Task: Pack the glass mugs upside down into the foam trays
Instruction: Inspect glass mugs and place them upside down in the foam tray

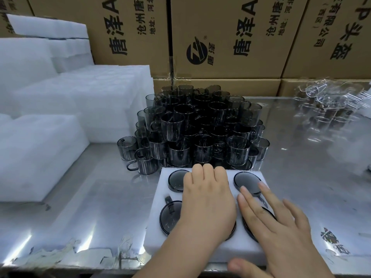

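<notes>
A white foam tray [160, 194] lies at the table's front edge with dark glass mugs sunk upside down in its slots. Round bases show at the far left [176, 180], near left [170, 217] and far right [246, 180]. My left hand [206, 197] covers the middle column, its fingers curled down over the far side of a mostly hidden mug there. My right hand [279, 223] lies flat on the right side, straight fingers touching the far right base and covering the near right mug [248, 225]. Its thumb sits by the tray's near edge.
A tall pile of smoky grey mugs [200, 127] stands right behind the tray. Stacks of white foam trays [80, 97] fill the left. Clear glassware [325, 105] lies at the back right. Cardboard boxes [220, 37] wall the rear of the steel table [100, 207].
</notes>
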